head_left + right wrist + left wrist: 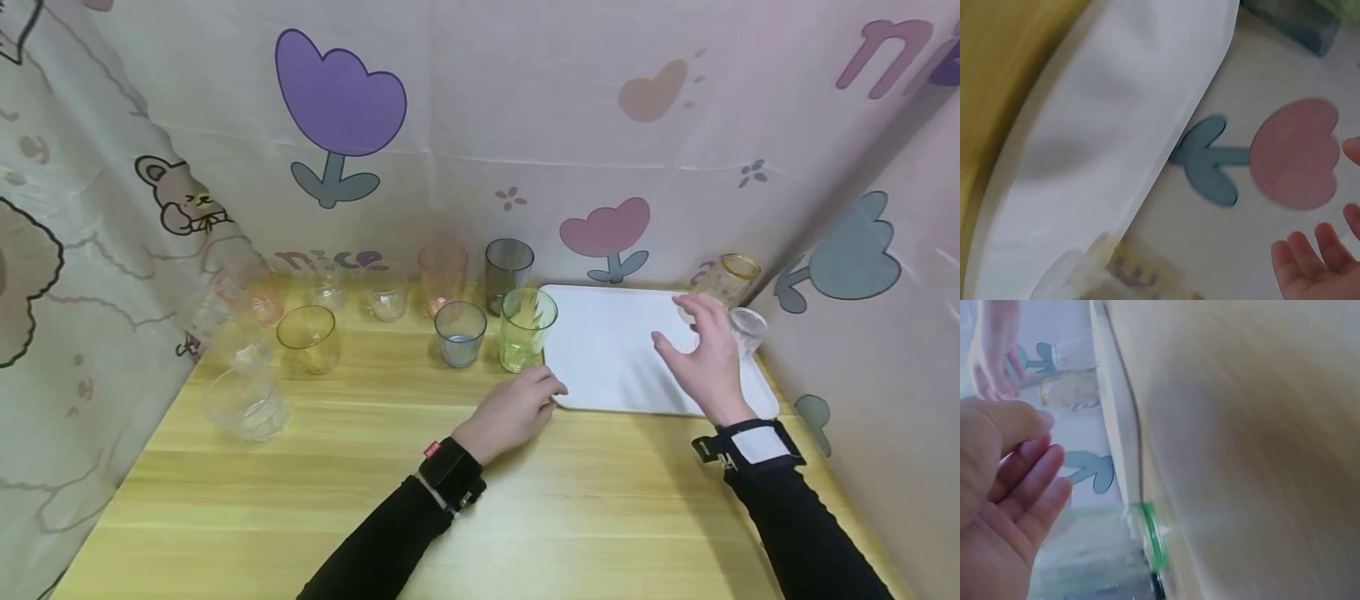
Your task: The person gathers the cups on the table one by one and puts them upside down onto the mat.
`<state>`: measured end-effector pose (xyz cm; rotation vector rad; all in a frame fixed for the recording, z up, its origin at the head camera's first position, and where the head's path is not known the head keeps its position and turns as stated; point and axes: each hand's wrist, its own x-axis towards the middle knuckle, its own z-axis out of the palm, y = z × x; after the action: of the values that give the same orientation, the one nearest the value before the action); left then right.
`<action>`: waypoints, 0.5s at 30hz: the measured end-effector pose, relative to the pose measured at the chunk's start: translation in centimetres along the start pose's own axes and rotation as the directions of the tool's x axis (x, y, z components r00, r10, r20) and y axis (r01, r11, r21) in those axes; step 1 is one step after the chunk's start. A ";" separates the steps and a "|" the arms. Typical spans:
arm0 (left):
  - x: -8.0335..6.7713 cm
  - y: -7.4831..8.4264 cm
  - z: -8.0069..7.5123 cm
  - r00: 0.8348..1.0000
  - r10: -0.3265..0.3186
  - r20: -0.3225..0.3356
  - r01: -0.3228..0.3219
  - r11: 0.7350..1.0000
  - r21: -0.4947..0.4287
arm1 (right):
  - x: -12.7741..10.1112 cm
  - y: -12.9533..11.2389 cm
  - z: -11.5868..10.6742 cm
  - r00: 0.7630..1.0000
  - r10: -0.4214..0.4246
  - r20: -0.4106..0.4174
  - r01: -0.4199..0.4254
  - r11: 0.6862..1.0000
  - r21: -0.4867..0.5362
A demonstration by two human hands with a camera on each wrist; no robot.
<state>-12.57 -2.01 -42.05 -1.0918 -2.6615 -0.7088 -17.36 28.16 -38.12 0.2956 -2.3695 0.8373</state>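
open right grip point(701, 354) over smooth white tray point(607, 350)

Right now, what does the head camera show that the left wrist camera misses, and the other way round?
Only the head view shows the row of cups along the wall, such as the grey cup, orange cup and blue cup, plus both black sleeves. Only the left wrist view shows the left hand from the palm side, fingers loosely curled, holding nothing. Both show the white tray, the green cup, the amber cup and the right hand, though the wrist view is blurred.
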 end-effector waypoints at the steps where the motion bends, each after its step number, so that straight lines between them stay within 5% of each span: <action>1: -0.4 -0.2 -0.3 1.000 0.003 -0.029 -0.004 1.000 -0.016 | -0.2 -0.3 0.2 1.000 -0.012 0.019 0.012 1.000 0.004; 7: -3.1 -2.0 -2.2 0.974 -0.048 -0.220 0.034 0.997 -0.068 | -1.4 -1.8 1.5 0.990 -0.077 0.122 0.074 0.997 0.031; 15: -6.8 -5.0 -4.8 0.883 -0.198 -0.426 0.141 0.977 -0.161 | -3.0 -3.4 3.5 0.948 -0.173 0.266 0.162 0.985 0.063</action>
<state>-11.31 -11.63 -41.99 -0.6252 -2.3578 -1.0310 -15.26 23.32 -40.45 0.6564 -2.5344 0.8077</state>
